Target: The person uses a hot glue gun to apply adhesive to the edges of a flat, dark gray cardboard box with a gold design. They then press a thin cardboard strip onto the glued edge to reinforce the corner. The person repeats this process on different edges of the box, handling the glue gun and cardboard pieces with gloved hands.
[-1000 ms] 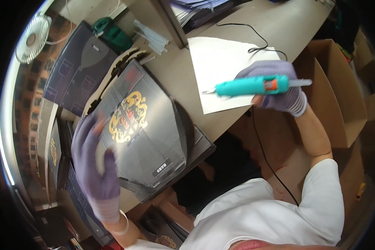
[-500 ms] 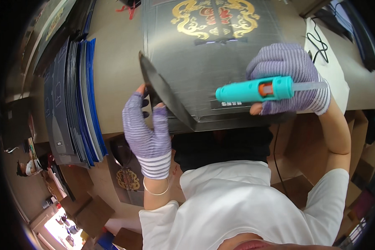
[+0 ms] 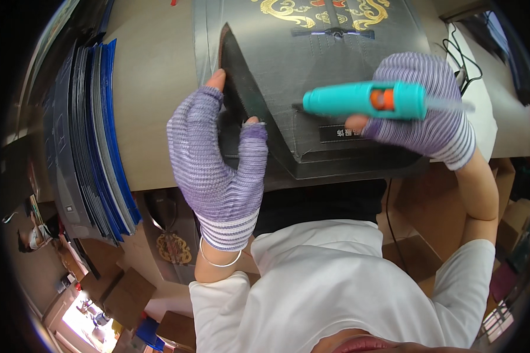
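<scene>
The box point(image 3: 335, 76) lies on the table point(image 3: 153, 76). The left hand point(image 3: 218, 159) holds the flap point(image 3: 241, 88) at the box's left side. The right hand point(image 3: 424, 112) holds the glue gun point(image 3: 365, 100) over the box. A stack of sheets point(image 3: 88, 135) lies far left.

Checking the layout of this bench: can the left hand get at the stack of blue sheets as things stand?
Probably yes: the stack of blue sheets lies beside the left hand over bare tabletop, but that hand grips the dark flap.
</scene>
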The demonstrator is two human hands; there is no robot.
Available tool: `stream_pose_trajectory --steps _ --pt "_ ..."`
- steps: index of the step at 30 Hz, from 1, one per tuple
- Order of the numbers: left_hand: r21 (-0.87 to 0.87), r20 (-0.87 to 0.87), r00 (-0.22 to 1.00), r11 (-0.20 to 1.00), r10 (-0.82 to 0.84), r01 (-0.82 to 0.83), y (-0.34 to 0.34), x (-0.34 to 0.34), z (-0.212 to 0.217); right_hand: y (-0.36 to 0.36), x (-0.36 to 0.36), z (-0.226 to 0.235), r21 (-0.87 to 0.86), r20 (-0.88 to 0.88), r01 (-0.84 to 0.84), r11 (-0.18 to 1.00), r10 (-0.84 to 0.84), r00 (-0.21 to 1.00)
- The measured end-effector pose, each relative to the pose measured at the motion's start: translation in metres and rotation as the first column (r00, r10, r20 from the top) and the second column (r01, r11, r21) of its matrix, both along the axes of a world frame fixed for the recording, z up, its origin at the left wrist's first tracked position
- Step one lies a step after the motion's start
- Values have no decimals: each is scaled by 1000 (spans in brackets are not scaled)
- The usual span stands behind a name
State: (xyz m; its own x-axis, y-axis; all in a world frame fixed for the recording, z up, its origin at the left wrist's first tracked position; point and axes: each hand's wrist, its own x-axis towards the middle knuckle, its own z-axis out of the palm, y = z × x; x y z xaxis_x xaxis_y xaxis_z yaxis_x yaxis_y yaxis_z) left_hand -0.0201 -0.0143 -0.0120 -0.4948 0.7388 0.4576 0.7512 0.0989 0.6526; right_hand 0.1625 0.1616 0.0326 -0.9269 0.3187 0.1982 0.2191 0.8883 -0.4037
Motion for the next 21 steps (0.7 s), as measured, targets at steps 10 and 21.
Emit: stream_pose_trajectory --steps 10,21 --pt "-40 57 997 998 -47 49 20 3 -4 -4 7 -8 -12 25 -4 1000 5 1000" --pt "-23 15 999 998 -51 51 23 3 -15 1 8 -11 -107 -24 -137 985 135 991"
